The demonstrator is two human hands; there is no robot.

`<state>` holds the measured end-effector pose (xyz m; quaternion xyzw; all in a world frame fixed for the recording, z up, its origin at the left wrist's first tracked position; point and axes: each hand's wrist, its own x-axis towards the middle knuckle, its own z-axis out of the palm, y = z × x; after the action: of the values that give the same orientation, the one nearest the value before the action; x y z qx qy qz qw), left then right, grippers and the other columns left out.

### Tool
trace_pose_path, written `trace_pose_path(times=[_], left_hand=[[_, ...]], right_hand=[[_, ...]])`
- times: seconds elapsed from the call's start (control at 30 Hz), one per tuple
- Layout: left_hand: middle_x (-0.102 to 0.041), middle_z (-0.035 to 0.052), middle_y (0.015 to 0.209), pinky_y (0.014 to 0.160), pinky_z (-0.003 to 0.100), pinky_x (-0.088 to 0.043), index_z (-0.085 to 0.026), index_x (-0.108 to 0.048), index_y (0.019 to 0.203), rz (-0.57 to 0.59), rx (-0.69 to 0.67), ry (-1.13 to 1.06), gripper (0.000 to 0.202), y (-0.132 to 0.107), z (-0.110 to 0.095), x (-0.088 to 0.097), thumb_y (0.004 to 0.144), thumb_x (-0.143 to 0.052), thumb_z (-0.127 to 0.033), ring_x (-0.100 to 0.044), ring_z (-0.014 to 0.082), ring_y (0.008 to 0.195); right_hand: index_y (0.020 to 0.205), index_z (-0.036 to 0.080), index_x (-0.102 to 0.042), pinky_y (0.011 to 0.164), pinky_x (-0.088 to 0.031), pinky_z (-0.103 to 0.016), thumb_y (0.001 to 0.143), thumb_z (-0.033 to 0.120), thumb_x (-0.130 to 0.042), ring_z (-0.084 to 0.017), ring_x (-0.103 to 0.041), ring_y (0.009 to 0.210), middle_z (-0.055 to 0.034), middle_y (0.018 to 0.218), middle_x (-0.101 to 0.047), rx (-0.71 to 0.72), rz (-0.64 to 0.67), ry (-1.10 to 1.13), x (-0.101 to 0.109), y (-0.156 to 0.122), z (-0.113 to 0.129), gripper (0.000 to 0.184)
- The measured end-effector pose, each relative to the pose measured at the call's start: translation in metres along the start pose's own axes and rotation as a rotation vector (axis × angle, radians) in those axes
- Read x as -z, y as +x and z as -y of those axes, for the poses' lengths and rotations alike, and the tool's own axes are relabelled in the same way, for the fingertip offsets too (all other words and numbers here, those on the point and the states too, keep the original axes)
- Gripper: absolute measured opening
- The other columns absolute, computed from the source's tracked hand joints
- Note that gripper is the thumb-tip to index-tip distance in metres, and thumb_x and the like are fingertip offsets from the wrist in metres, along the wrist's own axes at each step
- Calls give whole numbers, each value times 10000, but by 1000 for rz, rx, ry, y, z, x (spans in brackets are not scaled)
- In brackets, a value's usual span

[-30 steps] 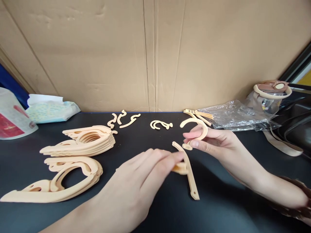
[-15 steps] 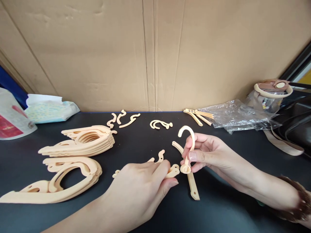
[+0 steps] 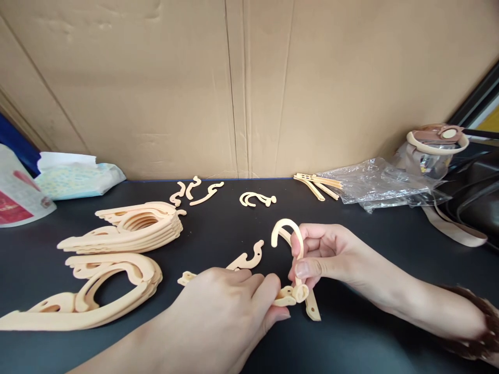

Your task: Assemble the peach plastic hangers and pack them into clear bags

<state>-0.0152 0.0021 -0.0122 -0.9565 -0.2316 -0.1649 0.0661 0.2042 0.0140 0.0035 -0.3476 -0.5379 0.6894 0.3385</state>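
Note:
My right hand (image 3: 322, 257) pinches a cream plastic hanger hook (image 3: 287, 224) by its stem, the curve upward and to the left. The hook's round base (image 3: 300, 293) meets the end of a hanger arm (image 3: 286, 296) gripped in my left hand (image 3: 237, 301). Most of that arm is hidden under my fingers; its far end (image 3: 186, 278) sticks out on the left. Just beyond my left hand lies a loose curved hanger piece (image 3: 246, 259). A straight hanger bar (image 3: 312, 307) rests on the table below my right hand, partly covered.
Two stacks of folded hangers, a rear one (image 3: 148, 239) and a front one (image 3: 152, 285), lie at left. Loose curved arms (image 3: 206, 195), spare hooks (image 3: 257, 198) and bars (image 3: 317, 184) sit toward the cardboard wall. A plastic bag (image 3: 374, 182) and a bottle (image 3: 432, 156) are at right.
My right hand has lowered the hook slightly, bringing its round base against the end of the arm in my left hand. Before, a small gap separated them.

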Motion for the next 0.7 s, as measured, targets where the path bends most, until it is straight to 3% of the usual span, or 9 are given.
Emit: trace_pose_path(times=[0.13, 0.37, 0.7], left_hand=[[-562, -22, 586, 398, 306, -315, -214, -466, 760, 75, -11, 63, 423, 2, -1, 2, 1051, -161, -250, -507, 162, 424], [-595, -19, 602, 425, 306, -362, -206, -517, 768, 165, -45, 133, 182, 0, -4, 3, 949, -498, -211, -549, 178, 452], [-611, -21, 589, 385, 300, -333, -205, -496, 762, 179, 19, 152, 211, 3, -2, 2, 969, -468, -231, -582, 182, 434]], right_hand=[[741, 173, -595, 613, -532, -223, 702, 283, -836, -107, -645, 616, 23, 669, -672, 4, -12, -48, -1, 0, 0, 268], [748, 189, -611, 607, -519, -240, 726, 353, -820, -129, -635, 653, 18, 700, -674, 40, -47, -196, -4, -4, -5, 267], [734, 206, -613, 616, -498, -253, 790, 377, -764, -137, -629, 651, 26, 685, -670, 181, -164, -427, -6, -4, -7, 235]])
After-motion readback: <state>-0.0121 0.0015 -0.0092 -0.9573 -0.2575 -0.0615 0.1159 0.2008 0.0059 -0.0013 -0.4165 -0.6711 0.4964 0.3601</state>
